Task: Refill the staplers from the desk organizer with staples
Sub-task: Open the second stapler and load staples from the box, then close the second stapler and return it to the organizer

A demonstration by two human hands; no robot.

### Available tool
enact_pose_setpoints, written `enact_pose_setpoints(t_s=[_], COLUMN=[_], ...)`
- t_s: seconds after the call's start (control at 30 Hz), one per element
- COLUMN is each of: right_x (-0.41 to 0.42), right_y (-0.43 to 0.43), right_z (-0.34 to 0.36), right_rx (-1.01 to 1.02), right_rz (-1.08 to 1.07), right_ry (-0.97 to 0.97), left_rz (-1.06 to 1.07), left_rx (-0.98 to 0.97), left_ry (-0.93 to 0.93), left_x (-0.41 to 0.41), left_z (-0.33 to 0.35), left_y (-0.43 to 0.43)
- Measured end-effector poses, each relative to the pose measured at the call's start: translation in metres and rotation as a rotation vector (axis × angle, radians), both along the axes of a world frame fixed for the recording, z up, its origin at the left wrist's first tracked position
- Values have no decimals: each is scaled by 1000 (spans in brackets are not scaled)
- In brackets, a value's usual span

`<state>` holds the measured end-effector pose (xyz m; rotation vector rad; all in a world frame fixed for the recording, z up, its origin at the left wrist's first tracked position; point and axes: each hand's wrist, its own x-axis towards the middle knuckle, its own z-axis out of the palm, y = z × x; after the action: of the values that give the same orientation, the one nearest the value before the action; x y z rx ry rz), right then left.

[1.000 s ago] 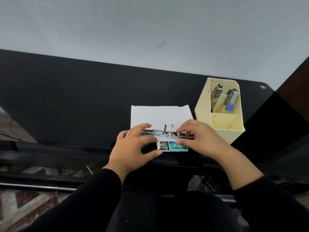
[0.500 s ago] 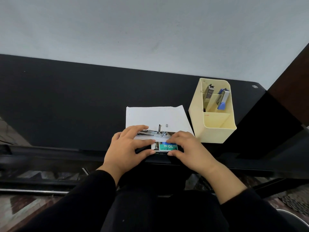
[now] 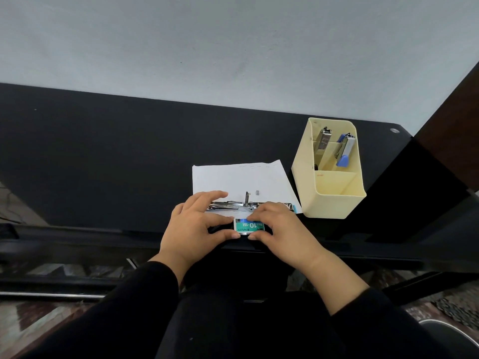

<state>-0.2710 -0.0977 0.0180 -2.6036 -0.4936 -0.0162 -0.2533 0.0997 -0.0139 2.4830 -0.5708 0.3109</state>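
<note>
A metal stapler [image 3: 233,204] lies opened flat on a white sheet of paper [image 3: 238,177] near the desk's front edge. Just in front of it sits a small teal staple box [image 3: 249,226]. My right hand [image 3: 281,229] pinches the box between thumb and fingers. My left hand [image 3: 197,224] rests over the stapler's left end, its thumb touching the box's left side. A cream desk organizer [image 3: 334,200] stands at the right. In its back compartments are a silver stapler [image 3: 322,141] and a blue stapler [image 3: 344,151].
The black desk [image 3: 103,156] meets a pale wall behind. A tiny loose metal piece [image 3: 257,193] lies on the paper. A dark cabinet [image 3: 451,141] rises at the right. My dark sleeves and lap fill the foreground.
My right hand came off the stapler's right end and took hold of the staple box, which now shows its closed teal label. The left hand stayed put.
</note>
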Motion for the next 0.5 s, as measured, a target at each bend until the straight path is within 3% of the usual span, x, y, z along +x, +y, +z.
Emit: enact_pose_setpoints(t_s=[0.3, 0.5], right_x=[-1, 3], right_y=[1, -41], right_z=[4, 45], right_rx=[-87, 220], right_rz=[-1, -199], right_ry=[58, -99], left_rz=[44, 120], left_rx=[-27, 22], left_ry=[3, 137], left_x=[0, 2], left_z=[2, 2], left_y=[-1, -2])
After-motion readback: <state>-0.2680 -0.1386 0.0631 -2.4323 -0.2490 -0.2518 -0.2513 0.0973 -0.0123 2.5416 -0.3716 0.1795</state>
